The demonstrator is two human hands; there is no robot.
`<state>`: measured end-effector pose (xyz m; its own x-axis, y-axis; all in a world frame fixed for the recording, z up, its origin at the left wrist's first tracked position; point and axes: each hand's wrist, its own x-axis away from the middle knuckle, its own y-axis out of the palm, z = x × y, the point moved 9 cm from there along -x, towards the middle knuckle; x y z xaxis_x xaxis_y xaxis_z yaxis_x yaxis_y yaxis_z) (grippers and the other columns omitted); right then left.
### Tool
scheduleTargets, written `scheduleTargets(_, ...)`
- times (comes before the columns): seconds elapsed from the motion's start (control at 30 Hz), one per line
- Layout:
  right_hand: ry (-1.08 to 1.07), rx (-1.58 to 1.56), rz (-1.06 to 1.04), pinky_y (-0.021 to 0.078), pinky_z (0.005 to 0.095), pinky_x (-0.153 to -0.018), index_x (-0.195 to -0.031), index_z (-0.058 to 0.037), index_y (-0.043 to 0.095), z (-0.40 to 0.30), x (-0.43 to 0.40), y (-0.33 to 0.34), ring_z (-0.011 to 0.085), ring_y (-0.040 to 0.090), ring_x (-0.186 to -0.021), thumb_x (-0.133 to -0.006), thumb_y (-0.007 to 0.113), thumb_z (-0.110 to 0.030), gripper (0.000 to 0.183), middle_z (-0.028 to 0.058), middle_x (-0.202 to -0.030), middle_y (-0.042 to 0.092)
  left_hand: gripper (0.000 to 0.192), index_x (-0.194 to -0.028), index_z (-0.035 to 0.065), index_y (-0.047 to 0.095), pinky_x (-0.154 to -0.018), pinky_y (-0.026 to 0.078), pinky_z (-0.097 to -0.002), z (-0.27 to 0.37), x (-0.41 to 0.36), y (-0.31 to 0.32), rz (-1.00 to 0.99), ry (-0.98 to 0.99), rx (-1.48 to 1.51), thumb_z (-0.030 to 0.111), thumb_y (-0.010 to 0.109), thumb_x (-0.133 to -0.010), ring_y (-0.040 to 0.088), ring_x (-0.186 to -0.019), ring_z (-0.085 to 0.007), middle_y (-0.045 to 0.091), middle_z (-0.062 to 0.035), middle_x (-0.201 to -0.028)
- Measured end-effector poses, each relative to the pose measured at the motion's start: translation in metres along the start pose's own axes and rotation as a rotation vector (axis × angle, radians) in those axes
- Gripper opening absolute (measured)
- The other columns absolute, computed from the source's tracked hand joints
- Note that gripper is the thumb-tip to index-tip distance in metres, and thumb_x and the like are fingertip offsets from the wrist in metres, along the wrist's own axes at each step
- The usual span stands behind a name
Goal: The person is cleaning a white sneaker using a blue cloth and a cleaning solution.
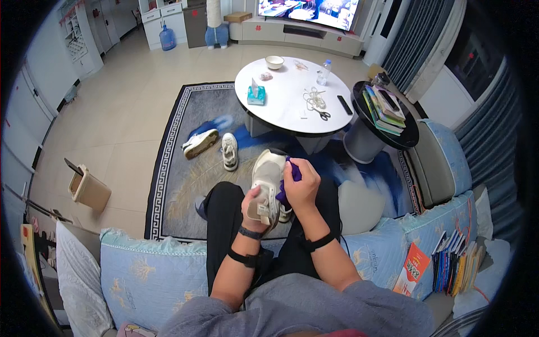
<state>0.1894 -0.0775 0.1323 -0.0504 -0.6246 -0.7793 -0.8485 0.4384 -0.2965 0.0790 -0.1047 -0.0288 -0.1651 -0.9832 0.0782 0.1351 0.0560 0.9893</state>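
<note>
A white and grey sneaker is held above my lap, toe pointing away from me and no lace showing in it. My left hand grips it around the heel and ankle opening. In my right hand is a bunched purple cloth, pressed against the right side of the shoe near the toe. Part of the cloth hangs below my fingers along the shoe's side. On the rug, a white sneaker stands upright, and another sneaker lies tipped on its side with its sole showing.
A round white coffee table holds a bundle of white laces, scissors, a tissue pack, a bowl and a water bottle. Books sit on a black side table. A beige bin stands left.
</note>
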Motion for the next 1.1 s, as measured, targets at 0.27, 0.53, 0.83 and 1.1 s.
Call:
scheduleTargets(0.27,0.051,-0.047,-0.232,0.0513,0.0422,-0.063,-0.090,-0.0050,0.069,0.006,0.024,0.026,0.0368,0.065,-0.072,-0.085,0.070,-0.010,0.007,0.0150,-0.082,0.066,0.051,-0.131,0.0004,0.056,-0.096,0.053,-0.0401,0.034,0.002,0.023,-0.073,0.178,0.030,0.040,0.045,-0.102,0.066,-0.111,-0.0287,0.067,-0.0149,-0.123)
scheduleTargets(0.53,0.158,-0.065,-0.284,0.0522,0.0426,-0.073,-0.097,-0.0035,0.066,0.003,0.033,0.027,0.0391,0.066,-0.083,-0.086,0.069,-0.014,0.015,0.0171,-0.090,0.068,0.077,-0.139,0.0005,0.053,-0.107,0.046,-0.0437,0.082,0.016,0.041,-0.189,0.347,0.124,0.065,0.041,-0.098,0.061,-0.122,-0.0310,0.062,-0.0154,-0.135)
scheduleTargets(0.83,-0.031,-0.169,-0.484,0.0527,0.0406,-0.072,-0.095,-0.0035,0.067,-0.032,0.023,0.062,0.0362,0.066,-0.084,-0.081,0.072,-0.006,0.014,0.0157,-0.094,0.066,0.066,-0.131,0.0015,0.059,-0.099,0.052,-0.0433,0.087,0.003,0.022,-0.154,0.291,0.182,0.057,0.044,-0.098,0.067,-0.109,-0.0303,0.069,-0.0156,-0.122)
scheduleTargets(1.1,-0.041,-0.149,-0.424,0.0526,0.0386,-0.071,-0.096,-0.0032,0.068,-0.035,0.007,0.075,0.0369,0.066,-0.083,-0.082,0.069,-0.005,0.014,0.0153,-0.092,0.066,0.085,-0.131,0.0031,0.059,-0.097,0.053,-0.0399,0.077,0.007,0.028,-0.178,0.260,0.123,0.076,0.038,-0.094,0.067,-0.109,-0.0265,0.068,-0.0129,-0.121)
